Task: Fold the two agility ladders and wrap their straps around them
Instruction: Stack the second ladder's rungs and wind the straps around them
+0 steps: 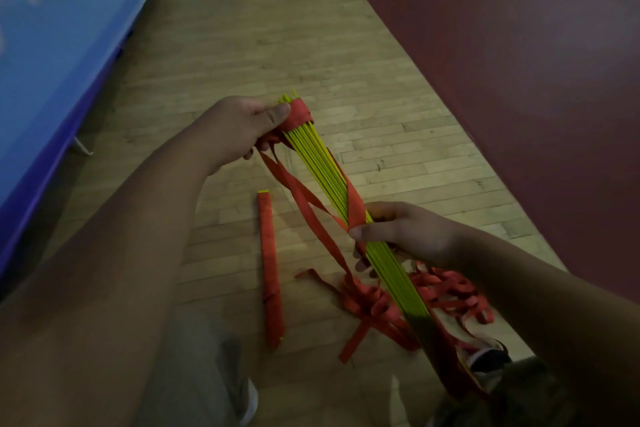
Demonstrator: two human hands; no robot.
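The bundle of yellow rungs [322, 163], seemingly light and stiff, was held over the floor [277, 45], the left grip [242, 128] curled round its far wrapped end, the right grip [398, 232] pinching the soft red strap [356, 211] against its middle.

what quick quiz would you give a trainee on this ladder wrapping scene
1. True or false: a wrapped ladder lies on the wooden floor.
2. The left hand grips the yellow rung bundle at its: A far end, B near end, C middle.
3. Fill in: the right hand pinches a ___ strap against the bundle.
Key: 1 true; 2 A; 3 red.
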